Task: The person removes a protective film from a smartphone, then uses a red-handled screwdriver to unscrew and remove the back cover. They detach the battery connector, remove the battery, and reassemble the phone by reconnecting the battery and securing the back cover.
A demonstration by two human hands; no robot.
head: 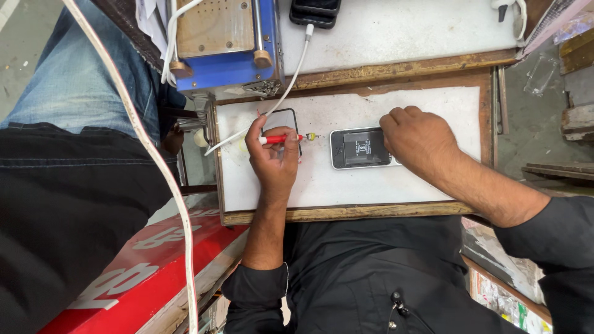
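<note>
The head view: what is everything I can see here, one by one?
Phone: one, black with pale rim, opened, mid white board, under the right hand.
Screwdriver: one, red handle, in the left hand's fingers.
Black frame: one, thin, on the board by the left hand.
Board: one, white, wooden edge.
Cable: one, white, from a dark device at top.
Blue machine: one, top left.
Thick cord: one, white, crossing left.
Red sign: one, bottom left.
Another person's jeans: blue, left.
Left hand: holds the screwdriver.
Right hand: rests on the phone's edge.
</note>
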